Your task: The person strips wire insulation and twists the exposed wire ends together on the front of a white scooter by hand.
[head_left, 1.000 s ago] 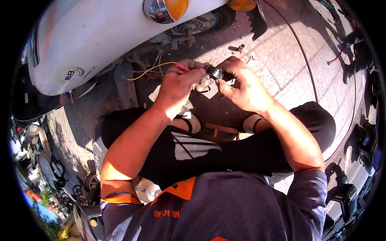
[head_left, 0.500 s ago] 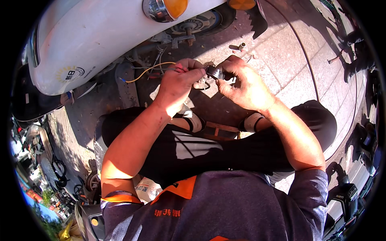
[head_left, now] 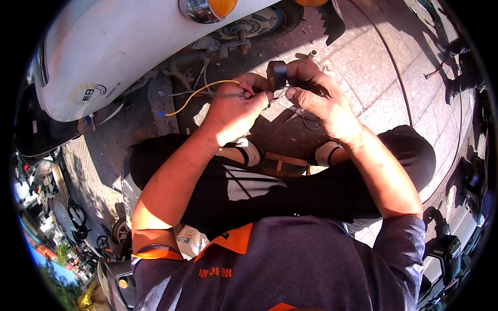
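Observation:
My left hand (head_left: pixel 231 114) is closed in a pinch on a bundle of thin wires, a yellow wire (head_left: pixel 193 93) and a grey wire (head_left: pixel 205 94) trailing left to blue ends. A red connector (head_left: pixel 246 89) shows between its thumb and fingers. Opposite, my right hand (head_left: pixel 332 106) is curled, its fingertips at a black roll of electrical tape (head_left: pixel 277 74) standing upright between both hands. A thin strand spans the gap between the two thumbs; what it is I cannot make out. The fingers partly hide the wire ends.
A white scooter body (head_left: pixel 114 46) with an orange lamp (head_left: pixel 220 7) and a wheel (head_left: pixel 249 28) fills the upper left. A metal tool like scissors (head_left: pixel 295 113) and a small metal cylinder (head_left: pixel 312 54) lie on the pavement. A dark cable (head_left: pixel 392 67) crosses at right.
The tape roll has risen and turned upright between the hands. My right hand has shifted slightly right, and the scissor-like tool on the ground now shows more clearly.

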The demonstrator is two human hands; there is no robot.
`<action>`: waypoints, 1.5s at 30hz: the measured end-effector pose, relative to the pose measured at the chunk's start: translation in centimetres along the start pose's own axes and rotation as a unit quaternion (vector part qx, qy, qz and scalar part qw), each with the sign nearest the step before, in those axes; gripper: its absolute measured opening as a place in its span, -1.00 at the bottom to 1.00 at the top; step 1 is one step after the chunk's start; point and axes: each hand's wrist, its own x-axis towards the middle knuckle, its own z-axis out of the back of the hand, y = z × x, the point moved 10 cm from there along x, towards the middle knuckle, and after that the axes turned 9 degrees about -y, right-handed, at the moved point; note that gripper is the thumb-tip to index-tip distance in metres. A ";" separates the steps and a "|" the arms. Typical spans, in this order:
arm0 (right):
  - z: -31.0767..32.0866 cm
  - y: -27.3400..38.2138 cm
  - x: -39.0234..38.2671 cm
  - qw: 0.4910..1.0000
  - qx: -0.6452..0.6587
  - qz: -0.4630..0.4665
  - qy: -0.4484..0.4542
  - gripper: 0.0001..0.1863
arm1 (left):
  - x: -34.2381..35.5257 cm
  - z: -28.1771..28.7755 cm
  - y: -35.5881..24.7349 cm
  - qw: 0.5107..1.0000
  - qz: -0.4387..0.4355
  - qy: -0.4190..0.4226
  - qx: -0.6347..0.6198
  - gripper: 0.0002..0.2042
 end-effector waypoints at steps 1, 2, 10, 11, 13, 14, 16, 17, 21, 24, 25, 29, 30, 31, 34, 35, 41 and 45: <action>0.0 1.6 -0.2 0.980 -0.151 0.126 -0.011 -0.61 | -0.1 0.1 0.0 1.000 0.001 -0.007 -0.008 -0.93; -0.1 1.8 -0.4 0.963 -0.236 0.129 -0.017 -0.56 | -0.2 0.1 0.1 1.000 0.003 -0.015 -0.016 -0.93; -0.2 -1.6 0.1 0.983 -0.177 -0.022 -0.052 -0.70 | 0.2 0.5 0.7 0.997 -0.040 -0.039 0.057 -0.91; -0.1 -1.2 0.2 0.978 -0.200 -0.014 -0.051 -0.72 | 0.2 0.6 0.0 0.993 -0.058 -0.049 0.095 -0.92; -0.3 -0.6 0.3 0.971 -0.233 0.028 -0.048 -0.74 | 0.0 0.8 -1.1 0.980 -0.084 -0.077 0.161 -0.94; -0.4 -0.3 0.3 0.966 -0.250 0.049 -0.047 -0.74 | -0.2 0.7 -1.7 0.973 -0.094 -0.095 0.188 -0.96; -0.6 -0.6 0.5 0.957 -0.284 0.055 -0.015 -0.72 | -0.5 0.8 -2.9 0.953 -0.136 -0.121 0.241 -0.97; -0.6 -0.8 0.5 0.952 -0.302 0.057 0.000 -0.71 | -0.7 0.8 -3.6 0.941 -0.169 -0.128 0.265 -0.97; -0.5 -1.3 0.8 0.985 -0.155 -0.042 0.063 -0.70 | -0.7 0.9 -3.1 0.959 -0.187 -0.110 0.180 -0.96; 0.1 -0.7 0.8 0.988 -0.103 -0.069 0.089 -0.73 | -0.5 0.1 -3.3 0.989 -0.144 -0.019 0.036 -0.94; 0.4 -0.6 0.7 0.989 -0.102 -0.073 0.079 -0.73 | -0.4 0.0 -3.3 0.991 -0.126 -0.013 0.051 -0.95; 0.0 2.3 0.7 0.979 -0.194 0.003 0.057 -0.69 | -0.3 0.1 -2.2 0.995 -0.082 0.007 0.056 -0.93; -0.4 3.7 0.7 0.970 -0.219 0.091 0.048 -0.70 | -0.3 -0.1 -2.0 0.996 -0.080 0.015 0.042 -0.92; -0.7 4.9 0.4 0.953 -0.243 0.178 0.040 -0.71 | -0.2 0.0 -1.8 0.998 -0.064 0.019 0.022 -0.91; -0.9 4.5 0.1 0.958 -0.198 0.196 0.061 -0.77 | -0.2 0.2 -1.7 0.999 -0.023 0.032 -0.036 -0.83; -0.9 4.6 0.1 0.960 -0.183 0.201 0.061 -0.79 | -0.2 0.2 -1.6 0.998 -0.015 0.033 -0.045 -0.83; -0.7 -0.3 0.3 1.000 -0.008 0.011 0.024 -0.78 | -0.4 -0.1 -1.8 0.999 0.021 0.024 -0.034 -0.84; -0.7 0.4 0.5 0.998 -0.051 0.028 0.016 -0.81 | -0.5 0.2 -2.2 0.999 -0.036 0.016 0.024 -0.85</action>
